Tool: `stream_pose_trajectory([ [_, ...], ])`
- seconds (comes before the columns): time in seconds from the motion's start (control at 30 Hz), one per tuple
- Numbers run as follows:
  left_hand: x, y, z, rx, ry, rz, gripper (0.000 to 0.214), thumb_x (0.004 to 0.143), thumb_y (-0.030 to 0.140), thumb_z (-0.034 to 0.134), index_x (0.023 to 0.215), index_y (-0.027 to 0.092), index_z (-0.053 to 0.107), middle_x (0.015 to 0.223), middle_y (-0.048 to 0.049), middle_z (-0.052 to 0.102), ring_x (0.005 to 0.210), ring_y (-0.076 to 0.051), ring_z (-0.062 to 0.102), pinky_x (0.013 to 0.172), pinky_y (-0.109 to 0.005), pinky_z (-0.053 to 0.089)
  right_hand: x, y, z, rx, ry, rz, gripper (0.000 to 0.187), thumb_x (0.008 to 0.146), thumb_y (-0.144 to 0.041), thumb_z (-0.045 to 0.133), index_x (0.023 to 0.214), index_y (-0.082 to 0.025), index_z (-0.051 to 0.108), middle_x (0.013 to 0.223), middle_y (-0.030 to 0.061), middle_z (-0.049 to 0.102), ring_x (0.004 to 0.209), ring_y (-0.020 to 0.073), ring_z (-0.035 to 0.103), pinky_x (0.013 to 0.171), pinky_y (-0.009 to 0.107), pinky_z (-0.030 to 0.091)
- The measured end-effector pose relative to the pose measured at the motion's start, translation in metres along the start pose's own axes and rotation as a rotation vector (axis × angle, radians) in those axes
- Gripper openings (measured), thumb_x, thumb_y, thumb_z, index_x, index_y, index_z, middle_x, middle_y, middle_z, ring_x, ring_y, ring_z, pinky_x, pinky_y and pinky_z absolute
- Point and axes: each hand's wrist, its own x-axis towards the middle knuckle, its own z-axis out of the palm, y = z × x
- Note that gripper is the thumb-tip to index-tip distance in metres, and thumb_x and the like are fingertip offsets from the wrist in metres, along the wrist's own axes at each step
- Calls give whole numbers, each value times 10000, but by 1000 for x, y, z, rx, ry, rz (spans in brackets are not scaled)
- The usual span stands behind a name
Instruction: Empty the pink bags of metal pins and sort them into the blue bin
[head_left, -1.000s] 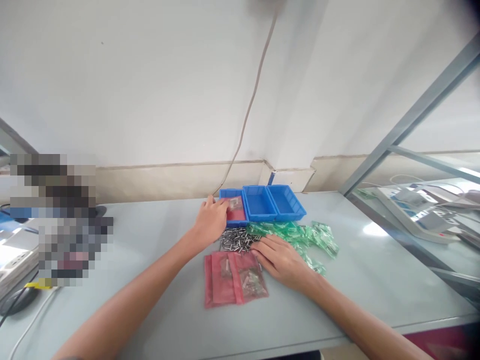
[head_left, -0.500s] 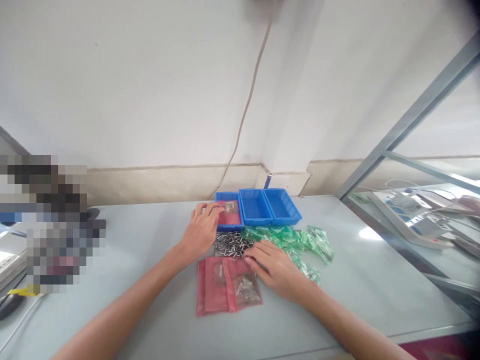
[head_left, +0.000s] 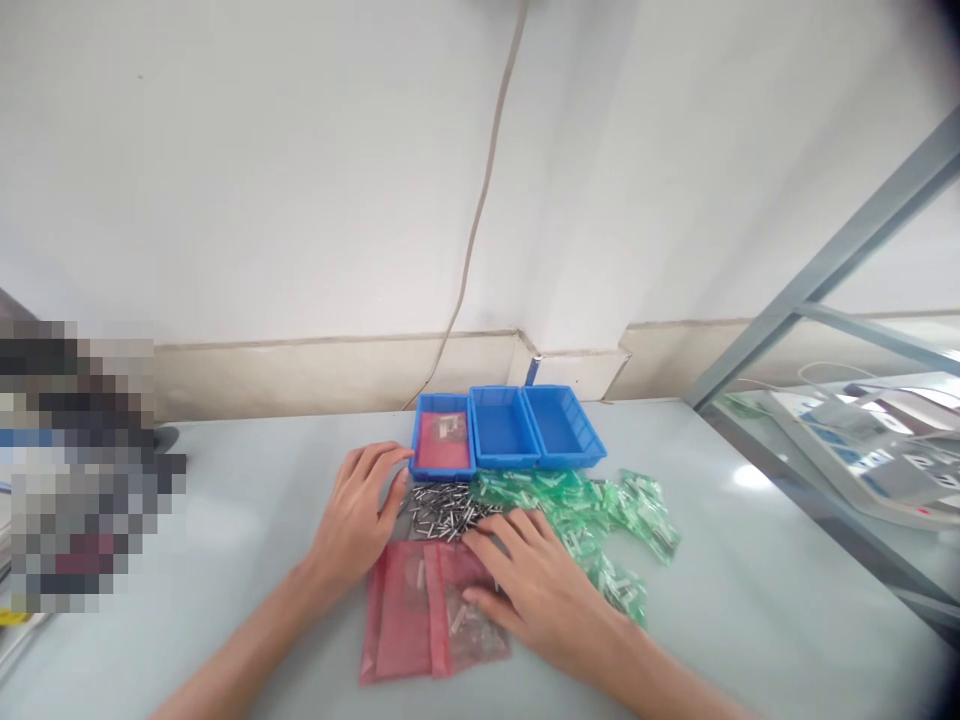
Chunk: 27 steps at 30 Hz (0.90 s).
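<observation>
Taking the heap of small metal pins (head_left: 444, 512) on the grey table (head_left: 255, 560) as the centre of a clock, with twelve toward the wall, the left hand (head_left: 360, 508) is at nine, its fingers loosely curved and the thumb parted from them by a narrow gap, with nothing visible between. Its fingertips are right by the left blue tray (head_left: 442, 475), which sits at twelve with a red packet (head_left: 441, 443) lying flat inside; whether they touch the rim cannot be told. The right hand (head_left: 534, 578) is at four, palm down, fingers slightly spread and thumb held well out, reaching over the pins' near edge and the red pouches (head_left: 409, 622); its underside is hidden, so I cannot tell whether it grips anything. Those pouches lie overlapping at six, small pieces showing through the clear part. Green packets (head_left: 581, 505) spread loosely around three. The middle blue tray (head_left: 502, 425) is at one, just beside the left one, and the right blue tray (head_left: 562, 425) is at two.
</observation>
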Motion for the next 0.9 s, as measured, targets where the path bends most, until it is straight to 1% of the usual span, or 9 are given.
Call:
stream_pose_trajectory([
  [0.1, 0, -5, 2, -4, 13, -1, 244, 1145, 275, 483, 1343, 257, 625, 1293, -80, 662, 1226, -288, 577, 1087, -490, 468, -2, 0, 1, 27, -2, 4, 540, 1046, -564, 664, 1443, -202, 617, 1285, 125, 708, 1114, 349, 617, 1010, 561, 473],
  [0.2, -1, -8, 2, -15, 13, 9, 245, 1146, 268, 486, 1349, 254, 624, 1283, -81, 663, 1225, -282, 580, 1081, -481, 474, -5, 1, 4, 45, 7, -1, 702, 985, -668, 695, 1491, -194, 581, 1346, 137, 693, 1153, 368, 612, 1036, 587, 469],
  [0.27, -1, -8, 1, -27, 7, 31, 245, 1146, 252, 488, 1348, 251, 626, 1276, -81, 665, 1223, -276, 580, 1073, -473, 481, -6, 1, 7, 39, 4, -6, 780, 936, -696, 741, 1501, -187, 569, 1371, 145, 685, 1170, 382, 609, 1043, 600, 469],
  [0.3, -1, -7, 0, -32, 5, 45, 244, 1145, 244, 490, 1347, 251, 627, 1273, -80, 668, 1220, -273, 582, 1069, -471, 484, -7, 1, 8, 37, 4, -7, 786, 925, -691, 758, 1499, -188, 568, 1375, 146, 683, 1174, 384, 608, 1045, 601, 470],
  [0.43, 0, 0, -3, -33, -10, 88, 257, 1142, 225, 492, 1360, 253, 626, 1284, -82, 669, 1215, -267, 592, 1062, -463, 496, -7, 1, 6, 66, 4, 3, 713, 927, -624, 798, 1462, -207, 580, 1350, 128, 686, 1181, 371, 605, 1050, 585, 477],
  [0.57, 2, 9, -6, -20, -31, 121, 264, 1139, 216, 496, 1366, 249, 627, 1294, -87, 668, 1219, -267, 597, 1074, -462, 497, -9, 2, -2, 80, 4, 11, 634, 912, -564, 842, 1393, -222, 610, 1294, 106, 692, 1170, 361, 607, 1018, 559, 501],
  [0.7, 1, 14, -8, -19, -65, 145, 278, 1142, 219, 485, 1386, 253, 614, 1314, -91, 667, 1231, -269, 597, 1084, -475, 493, -11, 2, -9, 52, -11, 12, 536, 911, -534, 854, 1287, -216, 644, 1240, 96, 689, 1136, 356, 612, 993, 564, 512],
  [0.8, -3, 13, -9, -23, -82, 127, 282, 1143, 226, 484, 1389, 259, 617, 1326, -87, 663, 1245, -267, 594, 1090, -472, 494, -11, 3, -11, 32, -24, 7, 544, 903, -543, 858, 1263, -198, 641, 1249, 103, 680, 1120, 355, 612, 976, 560, 520],
  [0.9, -6, 11, -9, -9, -47, 81, 278, 1143, 234, 484, 1380, 261, 628, 1325, -90, 651, 1261, -269, 584, 1093, -471, 494, -10, 4, -12, 0, -33, -24, 558, 915, -555, 841, 1284, -191, 634, 1250, 109, 680, 1115, 355, 614, 972, 553, 521],
])
